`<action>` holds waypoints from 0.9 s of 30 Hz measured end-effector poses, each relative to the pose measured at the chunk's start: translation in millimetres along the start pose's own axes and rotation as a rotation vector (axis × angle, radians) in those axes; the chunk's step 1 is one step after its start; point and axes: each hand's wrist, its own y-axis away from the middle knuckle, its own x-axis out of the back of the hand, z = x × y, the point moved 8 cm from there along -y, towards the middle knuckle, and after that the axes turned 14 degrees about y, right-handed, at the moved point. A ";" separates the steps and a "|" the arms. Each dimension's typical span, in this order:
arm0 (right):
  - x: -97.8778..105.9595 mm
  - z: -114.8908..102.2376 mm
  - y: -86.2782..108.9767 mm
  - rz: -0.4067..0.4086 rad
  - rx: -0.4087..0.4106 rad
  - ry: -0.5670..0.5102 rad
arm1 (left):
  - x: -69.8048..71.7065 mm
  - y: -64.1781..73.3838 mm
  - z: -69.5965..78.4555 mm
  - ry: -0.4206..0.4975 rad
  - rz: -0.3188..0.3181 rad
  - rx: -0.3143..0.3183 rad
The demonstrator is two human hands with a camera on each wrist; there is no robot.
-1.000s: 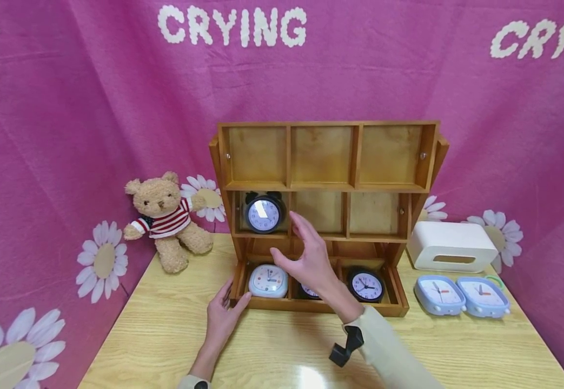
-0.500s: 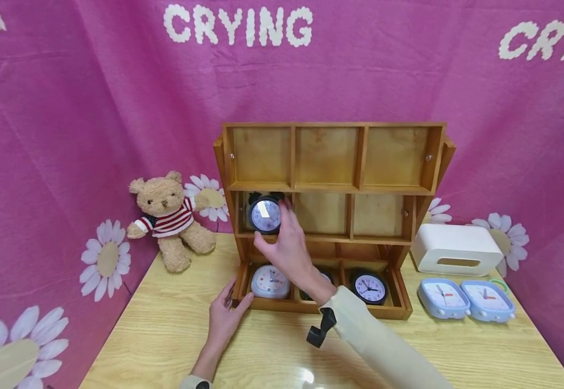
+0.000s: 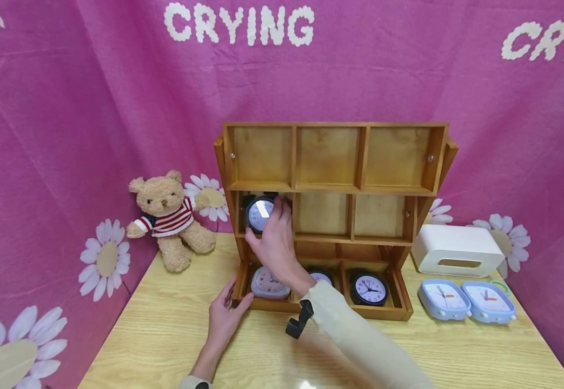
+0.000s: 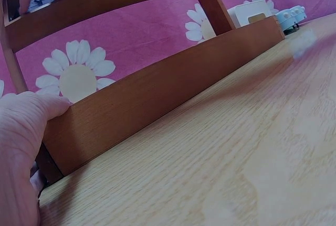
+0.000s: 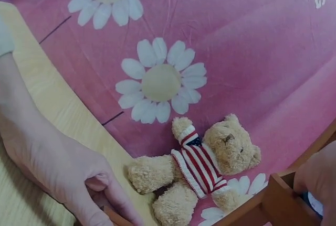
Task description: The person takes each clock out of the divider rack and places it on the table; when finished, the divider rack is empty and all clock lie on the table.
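Note:
In the head view, a black twin-bell alarm clock (image 3: 258, 216) stands in the left compartment of the middle tier of a wooden shelf (image 3: 327, 156). My right hand (image 3: 276, 246) grips this clock, fingers along its right side and thumb at its lower edge. The left hand (image 3: 224, 319) holds the front left corner of the bottom tier, and in the left wrist view its thumb (image 4: 55, 105) lies on the front board. Below my right wrist, the bottom tier carries a pale rounded clock (image 3: 268, 283), a partly covered black clock (image 3: 320, 277) and another black clock (image 3: 369, 288).
To the right on the table (image 3: 155, 335) lie two light-blue clocks (image 3: 443, 298), in front of a white tissue box (image 3: 457, 248). A teddy bear (image 3: 170, 216) in a striped shirt sits at the left against the pink curtain (image 3: 92, 108).
My right hand has moved left from before the middle compartments onto the black alarm clock and taken hold of it. The clock has shifted slightly left. The left hand stays at the shelf corner.

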 end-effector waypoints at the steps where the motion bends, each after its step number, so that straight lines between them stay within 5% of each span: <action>1: 0.8 -0.3 -1.0 0.016 0.005 0.012 | 0.0 0.2 0.4 0.000 -0.002 0.001; 7: 9.8 -3.5 -7.0 0.118 0.056 0.053 | 0.8 0.2 0.8 -0.010 -0.001 -0.002; 16: 15.6 -9.4 -12.4 0.150 0.119 0.180 | 1.3 -1.2 -0.6 -0.023 0.004 -0.004; 27: 26.5 -7.1 -5.7 0.183 0.109 0.061 | 0.6 -1.2 -2.2 -0.021 -0.003 0.008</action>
